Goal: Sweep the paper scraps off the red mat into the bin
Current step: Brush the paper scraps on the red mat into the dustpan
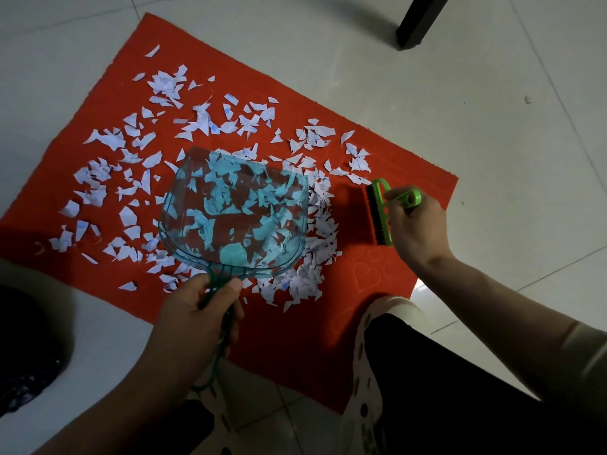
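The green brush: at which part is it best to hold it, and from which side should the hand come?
Hold the green brush by its looped handle, coming from the right, away from the paper scraps. The bristles face left toward the pile, so the handle side is free. The right hand already grips it there.

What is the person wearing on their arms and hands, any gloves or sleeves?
No gloves: both the left hand and the right hand are bare, with no rings or watch visible. The left forearm is uncovered as far as the picture shows. A pale, light-coloured sleeve is pushed up the right arm near the elbow.
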The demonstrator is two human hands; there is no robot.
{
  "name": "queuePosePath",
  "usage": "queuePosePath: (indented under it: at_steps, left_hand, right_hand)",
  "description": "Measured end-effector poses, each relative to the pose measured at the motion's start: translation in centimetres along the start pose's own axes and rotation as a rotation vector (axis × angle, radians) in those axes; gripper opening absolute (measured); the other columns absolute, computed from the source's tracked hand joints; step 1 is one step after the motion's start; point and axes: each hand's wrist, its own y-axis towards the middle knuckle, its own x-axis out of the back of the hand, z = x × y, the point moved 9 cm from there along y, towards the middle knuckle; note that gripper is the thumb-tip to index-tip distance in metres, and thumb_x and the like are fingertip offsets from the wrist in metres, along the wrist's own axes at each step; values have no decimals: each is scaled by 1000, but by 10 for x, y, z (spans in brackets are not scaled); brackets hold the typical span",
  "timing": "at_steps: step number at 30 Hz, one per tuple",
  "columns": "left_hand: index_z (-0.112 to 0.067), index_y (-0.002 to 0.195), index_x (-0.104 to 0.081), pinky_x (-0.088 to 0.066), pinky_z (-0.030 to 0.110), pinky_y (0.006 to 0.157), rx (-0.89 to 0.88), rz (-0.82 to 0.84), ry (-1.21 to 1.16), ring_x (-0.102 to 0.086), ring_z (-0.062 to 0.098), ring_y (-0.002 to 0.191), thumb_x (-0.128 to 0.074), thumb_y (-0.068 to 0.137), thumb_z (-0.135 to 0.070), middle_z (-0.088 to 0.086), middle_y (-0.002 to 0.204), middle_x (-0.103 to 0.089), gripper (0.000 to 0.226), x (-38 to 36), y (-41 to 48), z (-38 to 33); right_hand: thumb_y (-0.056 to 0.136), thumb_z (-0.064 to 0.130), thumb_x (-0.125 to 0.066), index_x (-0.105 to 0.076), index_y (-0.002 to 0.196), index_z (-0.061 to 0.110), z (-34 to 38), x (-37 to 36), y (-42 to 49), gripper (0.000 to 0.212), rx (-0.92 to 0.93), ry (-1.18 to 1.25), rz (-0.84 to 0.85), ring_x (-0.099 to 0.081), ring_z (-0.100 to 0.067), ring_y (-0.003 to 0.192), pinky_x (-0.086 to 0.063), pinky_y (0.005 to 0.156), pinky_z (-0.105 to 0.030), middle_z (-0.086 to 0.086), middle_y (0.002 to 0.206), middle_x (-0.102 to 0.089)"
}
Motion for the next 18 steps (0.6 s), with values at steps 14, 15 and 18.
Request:
queuePosePath:
  at_steps: [14, 15, 18]
  left_hand:
    - [-6, 75, -58, -41, 14, 36, -22, 0, 1, -49, 6, 34, -51, 94, -27, -1, 48, -60, 30, -2, 0, -3]
    - [-6, 75, -58, -41, 14, 36, -22, 0, 4, -49, 7, 34, -51, 94, -27, -1, 48, -60, 30, -2, 0, -3]
    - [-7, 77, -59, -43, 16, 36, -18, 0, 1, -50, 8, 35, -51, 94, -27, 0, 49, -61, 27, -2, 0, -2]
  right_hand:
    - [97, 16, -46, -64, 111, 18, 12, 1, 6, 23, 68, 8, -56, -56, -5, 62, -43, 44, -16, 2, 93, -62]
    - [98, 16, -46, -64, 114, 17, 10, 5, 11, 24, 60, -28, -81, -53, -3, 63, -42, 47, -15, 3, 94, -60]
    - [99, 16, -47, -62, 119, 17, 7, 4, 21, 25, 25, -99, -72, -50, -1, 61, -41, 44, -11, 6, 92, -55]
